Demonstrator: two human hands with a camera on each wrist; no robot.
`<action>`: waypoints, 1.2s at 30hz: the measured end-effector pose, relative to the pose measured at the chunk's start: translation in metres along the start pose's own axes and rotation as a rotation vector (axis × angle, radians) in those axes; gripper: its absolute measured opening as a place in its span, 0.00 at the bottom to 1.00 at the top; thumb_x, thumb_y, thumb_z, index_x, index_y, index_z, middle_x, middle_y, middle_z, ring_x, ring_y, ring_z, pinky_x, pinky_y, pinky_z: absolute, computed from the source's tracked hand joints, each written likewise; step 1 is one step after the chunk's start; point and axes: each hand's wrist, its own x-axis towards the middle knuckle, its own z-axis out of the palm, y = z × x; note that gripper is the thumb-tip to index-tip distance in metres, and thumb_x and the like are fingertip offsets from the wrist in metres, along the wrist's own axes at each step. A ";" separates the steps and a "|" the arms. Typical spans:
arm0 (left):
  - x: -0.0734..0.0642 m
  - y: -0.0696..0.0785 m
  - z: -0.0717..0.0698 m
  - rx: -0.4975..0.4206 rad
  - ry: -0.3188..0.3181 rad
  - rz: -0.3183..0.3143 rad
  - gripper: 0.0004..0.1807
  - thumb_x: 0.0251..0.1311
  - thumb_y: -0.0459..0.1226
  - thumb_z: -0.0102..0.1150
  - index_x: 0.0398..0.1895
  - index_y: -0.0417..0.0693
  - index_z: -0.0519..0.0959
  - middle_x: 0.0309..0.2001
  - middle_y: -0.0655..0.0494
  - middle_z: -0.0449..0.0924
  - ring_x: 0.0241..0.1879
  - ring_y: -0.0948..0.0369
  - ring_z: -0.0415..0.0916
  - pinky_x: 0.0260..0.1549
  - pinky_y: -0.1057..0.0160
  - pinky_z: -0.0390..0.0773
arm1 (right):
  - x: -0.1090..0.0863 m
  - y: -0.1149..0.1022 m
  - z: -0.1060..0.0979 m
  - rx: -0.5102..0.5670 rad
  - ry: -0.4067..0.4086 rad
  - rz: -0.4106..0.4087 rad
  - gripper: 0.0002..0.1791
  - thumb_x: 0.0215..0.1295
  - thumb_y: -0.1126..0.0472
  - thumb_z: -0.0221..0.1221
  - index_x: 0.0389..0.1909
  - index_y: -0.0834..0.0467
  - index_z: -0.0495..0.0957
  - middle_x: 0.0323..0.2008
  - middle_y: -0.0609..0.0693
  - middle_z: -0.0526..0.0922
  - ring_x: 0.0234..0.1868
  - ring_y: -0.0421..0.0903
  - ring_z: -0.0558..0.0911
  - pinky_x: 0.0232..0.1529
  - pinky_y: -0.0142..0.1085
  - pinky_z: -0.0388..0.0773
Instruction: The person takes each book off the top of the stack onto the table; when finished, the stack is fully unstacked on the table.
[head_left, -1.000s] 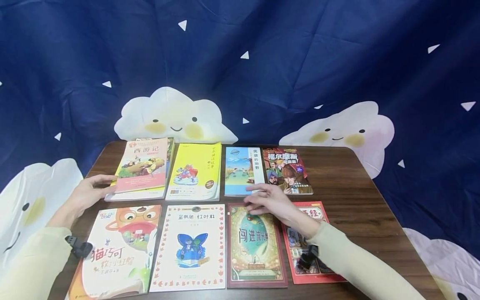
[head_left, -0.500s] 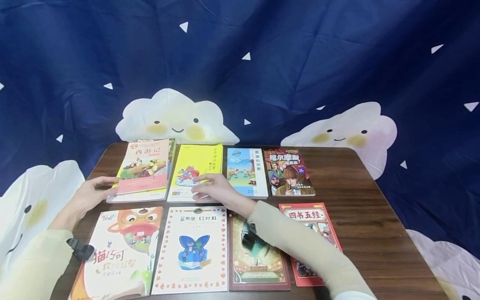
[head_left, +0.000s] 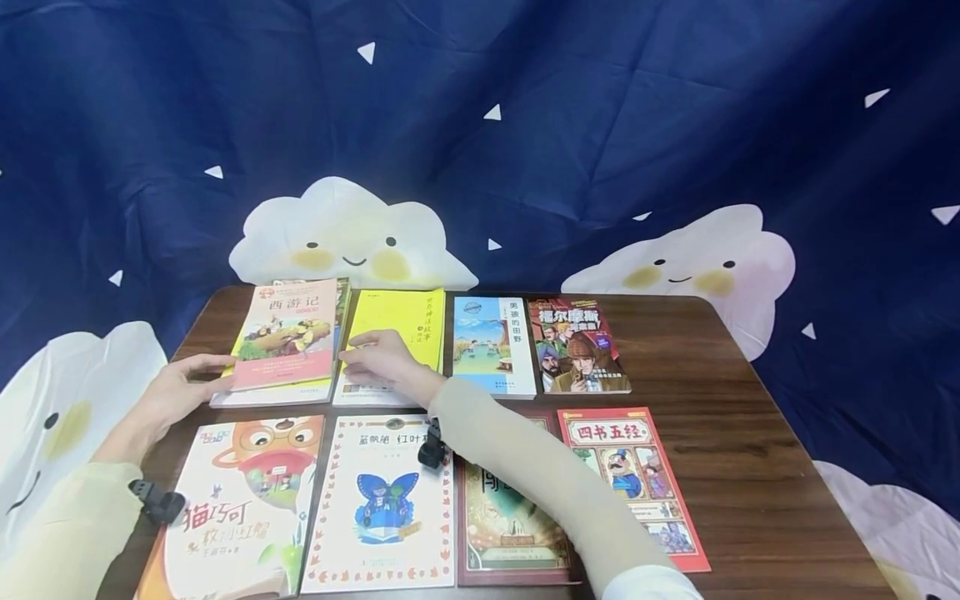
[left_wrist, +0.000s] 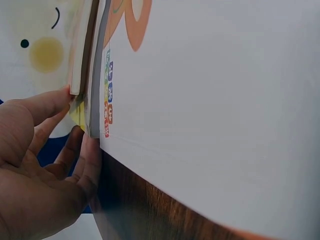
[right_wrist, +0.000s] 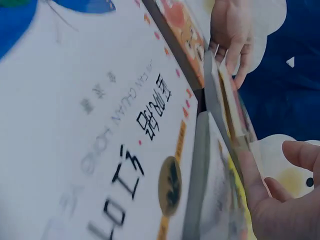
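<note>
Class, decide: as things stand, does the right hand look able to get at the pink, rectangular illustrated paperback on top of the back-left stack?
Probably yes: the right hand has its fingers beside the pink paperback, and no book covers it; the left hand is at its left edge.

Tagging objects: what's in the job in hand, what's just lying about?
In the job, apparently:
left hand
right hand
pink-topped stack
yellow book, under right hand

Lying about:
blue-white book
detective book
front-left book
butterfly book
brown-framed book
red book
</note>
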 end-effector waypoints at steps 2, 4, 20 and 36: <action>0.000 0.000 0.000 -0.015 -0.007 -0.007 0.40 0.72 0.54 0.63 0.76 0.37 0.67 0.73 0.27 0.68 0.55 0.53 0.78 0.54 0.50 0.72 | 0.005 0.003 0.005 -0.003 0.031 -0.001 0.27 0.67 0.67 0.69 0.65 0.67 0.77 0.49 0.65 0.90 0.51 0.60 0.91 0.51 0.42 0.90; 0.000 0.001 0.001 -0.028 -0.012 -0.014 0.40 0.73 0.54 0.63 0.77 0.36 0.66 0.73 0.26 0.67 0.61 0.43 0.75 0.57 0.44 0.72 | 0.009 0.006 0.009 -0.009 0.063 -0.005 0.26 0.66 0.67 0.70 0.64 0.67 0.78 0.45 0.63 0.91 0.48 0.58 0.92 0.46 0.40 0.91; -0.001 0.014 0.012 0.012 -0.037 -0.036 0.46 0.69 0.59 0.65 0.79 0.40 0.65 0.75 0.28 0.64 0.59 0.41 0.75 0.50 0.52 0.72 | 0.015 0.008 0.021 -0.158 0.258 -0.048 0.22 0.62 0.71 0.71 0.57 0.63 0.84 0.50 0.60 0.86 0.42 0.53 0.92 0.44 0.39 0.91; 0.003 0.008 0.008 0.032 0.021 -0.050 0.41 0.72 0.54 0.62 0.76 0.36 0.67 0.71 0.28 0.69 0.62 0.36 0.72 0.53 0.43 0.75 | -0.056 -0.015 -0.084 0.073 0.073 -0.094 0.26 0.69 0.74 0.61 0.67 0.64 0.77 0.46 0.62 0.89 0.32 0.41 0.90 0.41 0.36 0.91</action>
